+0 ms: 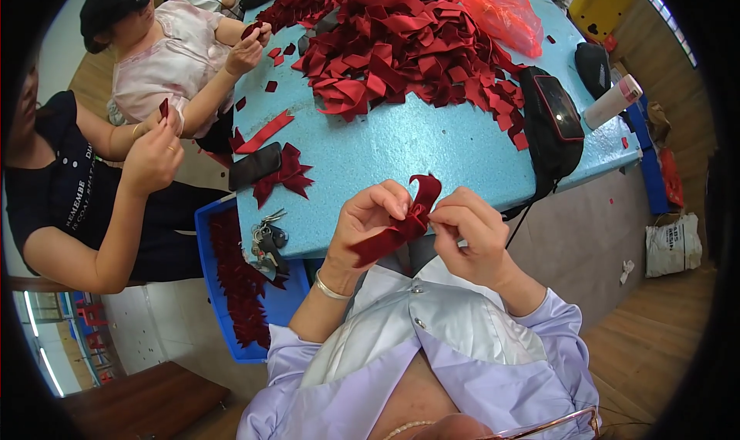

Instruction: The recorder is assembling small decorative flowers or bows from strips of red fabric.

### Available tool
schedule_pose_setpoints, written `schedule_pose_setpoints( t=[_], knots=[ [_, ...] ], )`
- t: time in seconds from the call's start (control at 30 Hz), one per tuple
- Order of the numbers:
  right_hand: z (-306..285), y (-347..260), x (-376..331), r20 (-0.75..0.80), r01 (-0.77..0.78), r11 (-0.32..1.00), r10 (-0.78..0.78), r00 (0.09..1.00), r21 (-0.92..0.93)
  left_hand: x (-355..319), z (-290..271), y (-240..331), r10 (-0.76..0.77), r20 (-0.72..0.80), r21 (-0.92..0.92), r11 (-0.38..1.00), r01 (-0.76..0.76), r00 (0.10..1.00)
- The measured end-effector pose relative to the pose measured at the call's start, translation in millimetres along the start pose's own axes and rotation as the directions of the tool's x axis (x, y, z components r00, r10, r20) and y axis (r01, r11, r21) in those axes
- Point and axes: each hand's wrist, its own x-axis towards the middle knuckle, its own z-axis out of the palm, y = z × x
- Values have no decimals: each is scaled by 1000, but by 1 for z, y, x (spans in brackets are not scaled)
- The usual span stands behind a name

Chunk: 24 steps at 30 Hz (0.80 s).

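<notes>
Between my two hands is a dark red ribbon bow (399,226), held up just off the near edge of the blue table (362,162). My left hand (368,218) pinches it near its middle, and one tail hangs below those fingers toward the left. On the other side, the fingertips of my right hand (472,228) are pressed together at the bow's knot; whatever fine part they grip there is too small to make out. One loop stands upright between the hands.
A big heap of red ribbon pieces (408,47) covers the table's far part, beside a red plastic bag (505,16). Leftward lie a phone (256,166), a finished-looking bow (289,174) and keys (270,236). A blue crate (285,301) holds bows. A black bag (543,162) and bottle (613,101) stand right. Two co-workers sit left.
</notes>
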Motion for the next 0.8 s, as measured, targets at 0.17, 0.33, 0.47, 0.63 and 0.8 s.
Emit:
schedule_pose_setpoints(
  t=[0.17, 0.33, 0.47, 0.63, 0.8],
  knots=[
    [1, -1, -10, -46, -181, 977, 187, 981, 108, -2, -1, -4, -20, 4, 0, 1000, 20, 1000],
    [3, 2, -3, -63, 9, 999, -11, 998, -32, -3, -2, -5, -49, -54, -25, 999, 48, 997],
    [0, 2, 0, 34, 146, 969, -142, 989, -200, -4, -2, -7, -49, -26, 11, 999, 50, 998],
    [-1, 2, -4, 38, 155, 960, -151, 988, -232, -5, -1, -7, -46, -28, 13, 999, 46, 999],
    [-3, 7, -11, -59, -118, 988, 125, 990, 101, -7, -3, -6, -55, -32, -67, 996, 53, 998]
  ],
)
